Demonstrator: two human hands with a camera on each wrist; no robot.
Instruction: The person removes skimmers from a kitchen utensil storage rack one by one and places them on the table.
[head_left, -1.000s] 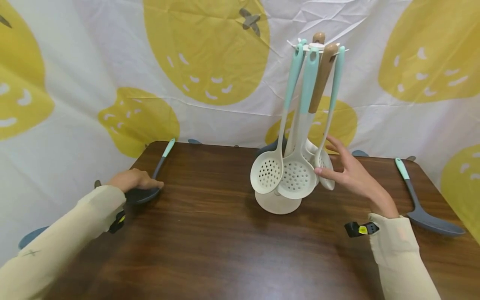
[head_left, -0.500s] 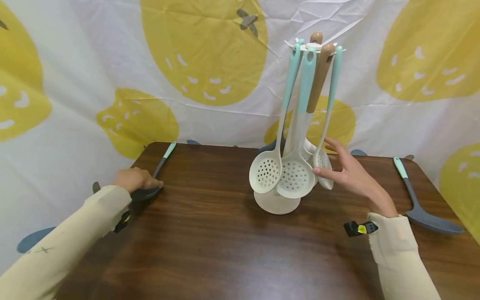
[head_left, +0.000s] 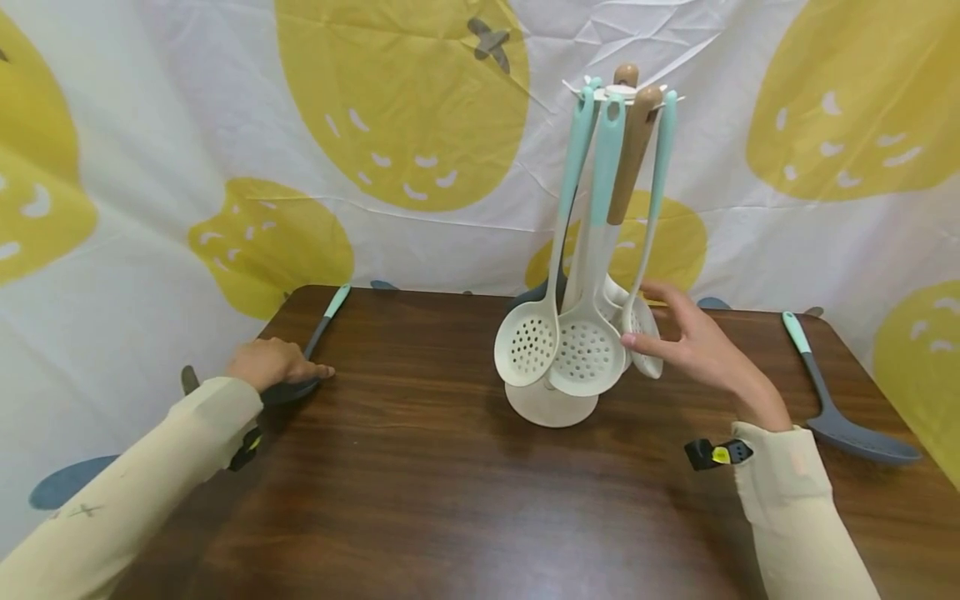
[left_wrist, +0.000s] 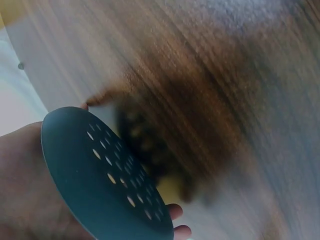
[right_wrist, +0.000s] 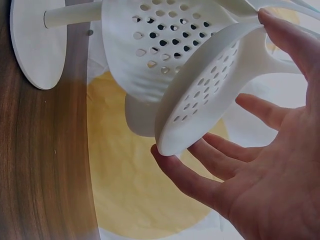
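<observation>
At the table's left edge my left hand (head_left: 272,363) grips the head of a dark grey skimmer (head_left: 291,392) from above. Its mint-tipped handle points to the back. In the left wrist view the perforated skimmer head (left_wrist: 85,165) covers most of the palm, and fingertips (left_wrist: 182,231) show past its rim. My right hand (head_left: 705,348) spreads its fingers around a white slotted spoon (right_wrist: 200,95) hanging from a utensil stand (head_left: 551,408). One fingertip touches the rim and another meets the neck. White skimmers (head_left: 588,358) hang beside it.
A grey turner (head_left: 862,437) with a mint handle lies at the table's right side. Brown-handled utensils (head_left: 633,158) also hang on the stand. Behind the wooden table (head_left: 420,500) hangs a white cloth (head_left: 420,250) with yellow fruit prints.
My left hand and the grey skimmer have shifted slightly to the right. The right hand stays at the slotted spoon. The whole view has drifted a little.
</observation>
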